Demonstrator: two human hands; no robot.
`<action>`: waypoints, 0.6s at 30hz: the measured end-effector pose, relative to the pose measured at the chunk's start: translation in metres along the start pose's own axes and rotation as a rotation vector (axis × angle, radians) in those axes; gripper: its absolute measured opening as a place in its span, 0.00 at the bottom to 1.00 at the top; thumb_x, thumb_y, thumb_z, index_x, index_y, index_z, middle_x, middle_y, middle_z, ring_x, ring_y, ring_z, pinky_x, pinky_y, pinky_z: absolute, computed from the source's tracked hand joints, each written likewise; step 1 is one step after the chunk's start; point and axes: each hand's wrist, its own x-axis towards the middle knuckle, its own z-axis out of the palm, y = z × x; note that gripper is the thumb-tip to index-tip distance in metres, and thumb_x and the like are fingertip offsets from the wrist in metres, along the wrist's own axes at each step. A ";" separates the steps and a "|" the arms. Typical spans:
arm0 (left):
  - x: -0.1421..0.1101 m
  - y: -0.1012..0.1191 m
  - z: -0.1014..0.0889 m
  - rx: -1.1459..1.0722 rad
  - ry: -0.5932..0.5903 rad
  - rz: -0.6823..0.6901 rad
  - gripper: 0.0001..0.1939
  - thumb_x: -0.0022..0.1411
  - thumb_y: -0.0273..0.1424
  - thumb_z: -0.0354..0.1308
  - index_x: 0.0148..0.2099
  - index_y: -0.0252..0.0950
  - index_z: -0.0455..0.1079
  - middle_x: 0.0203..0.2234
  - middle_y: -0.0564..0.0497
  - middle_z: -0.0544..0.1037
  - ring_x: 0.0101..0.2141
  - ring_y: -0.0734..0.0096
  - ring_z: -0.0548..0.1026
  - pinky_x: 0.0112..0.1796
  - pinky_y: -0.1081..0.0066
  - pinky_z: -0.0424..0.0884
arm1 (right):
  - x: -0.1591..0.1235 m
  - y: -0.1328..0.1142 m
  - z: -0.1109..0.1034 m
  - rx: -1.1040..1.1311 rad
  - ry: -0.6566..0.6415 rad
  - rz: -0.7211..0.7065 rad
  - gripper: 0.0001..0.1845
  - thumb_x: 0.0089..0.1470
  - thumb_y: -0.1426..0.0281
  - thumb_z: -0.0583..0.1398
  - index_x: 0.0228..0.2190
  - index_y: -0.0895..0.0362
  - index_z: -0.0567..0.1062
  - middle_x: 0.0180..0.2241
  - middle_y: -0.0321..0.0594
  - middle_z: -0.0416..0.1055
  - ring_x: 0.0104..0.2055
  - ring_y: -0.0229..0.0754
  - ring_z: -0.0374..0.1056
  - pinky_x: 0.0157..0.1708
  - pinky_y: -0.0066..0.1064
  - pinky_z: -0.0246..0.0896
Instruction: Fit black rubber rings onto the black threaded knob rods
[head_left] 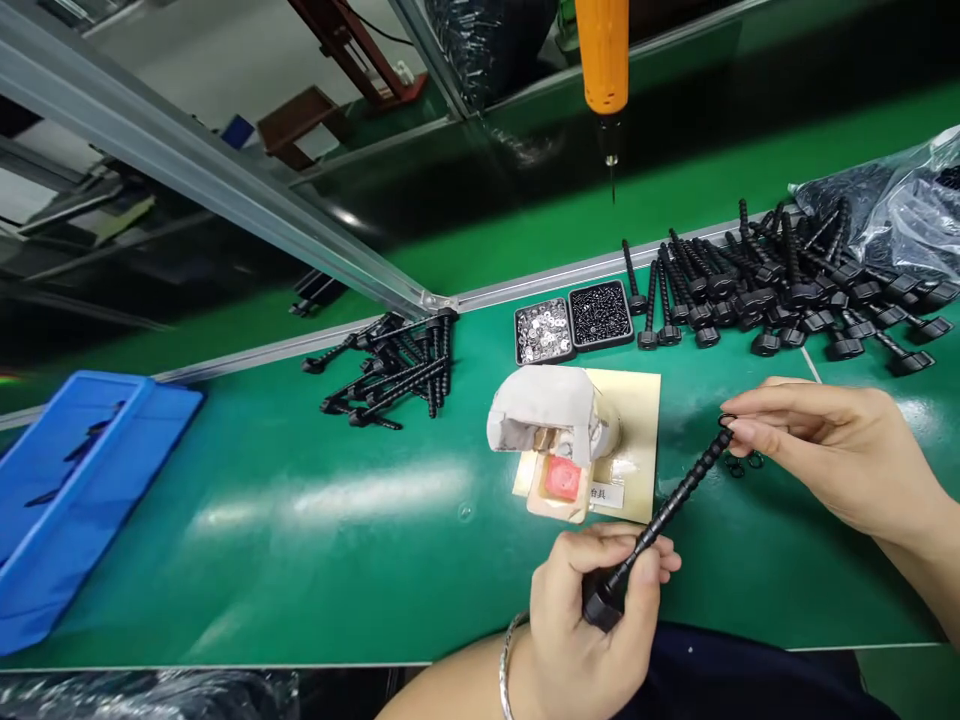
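Observation:
My left hand (581, 625) is closed around the thick, knob-like end of a black ribbed rod (677, 500), which slants up to the right. At the rod's thin tip, my right hand (836, 450) pinches a small black O-ring (727, 420) between thumb and finger. The ring is at the tip; whether it is around it or just touching, I cannot tell. A few loose black O-rings (736, 468) lie on the green table under my right hand. Left of the rod stands a pale fixture (551, 400) with a pink insert (562, 478), on a yellowish board (637, 420).
Behind the fixture are a tray of silvery parts (543, 332) and a tray of small black screws (601, 314). Black rods pile up at right (787, 290) and left (405, 365). An orange electric screwdriver (604, 60) hangs above. A blue bin (161, 420) sits far left.

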 end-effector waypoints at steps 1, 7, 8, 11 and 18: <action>0.000 0.000 0.000 0.016 -0.007 -0.003 0.16 0.61 0.13 0.57 0.45 0.37 0.64 0.35 0.50 0.82 0.29 0.71 0.83 0.31 0.76 0.82 | 0.000 0.000 0.000 0.001 0.015 0.002 0.06 0.55 0.71 0.68 0.36 0.48 0.83 0.30 0.34 0.75 0.27 0.31 0.74 0.28 0.13 0.72; 0.002 0.001 0.000 0.072 -0.026 -0.008 0.13 0.63 0.16 0.55 0.44 0.38 0.62 0.28 0.52 0.79 0.25 0.73 0.81 0.26 0.78 0.80 | 0.000 0.002 -0.005 -0.002 -0.075 -0.031 0.06 0.56 0.69 0.67 0.36 0.45 0.83 0.33 0.36 0.77 0.31 0.33 0.74 0.29 0.16 0.73; 0.002 0.000 0.000 0.069 -0.032 -0.008 0.13 0.63 0.16 0.55 0.44 0.38 0.62 0.27 0.53 0.79 0.24 0.73 0.80 0.26 0.78 0.79 | 0.001 0.002 -0.006 0.005 -0.097 -0.041 0.06 0.57 0.70 0.67 0.36 0.45 0.84 0.34 0.36 0.77 0.32 0.34 0.74 0.31 0.17 0.73; 0.001 -0.001 -0.001 0.041 -0.056 -0.003 0.12 0.63 0.17 0.55 0.44 0.38 0.62 0.26 0.53 0.78 0.24 0.73 0.80 0.26 0.78 0.79 | 0.006 0.003 -0.010 0.104 -0.174 -0.014 0.05 0.56 0.70 0.68 0.35 0.48 0.84 0.32 0.37 0.77 0.30 0.34 0.75 0.31 0.18 0.74; 0.006 0.001 -0.002 -0.107 -0.128 0.020 0.09 0.66 0.18 0.56 0.45 0.36 0.63 0.27 0.53 0.78 0.24 0.72 0.81 0.24 0.78 0.80 | 0.010 -0.010 -0.022 0.264 -0.303 0.037 0.07 0.48 0.73 0.72 0.33 0.53 0.84 0.27 0.36 0.76 0.26 0.34 0.74 0.27 0.19 0.74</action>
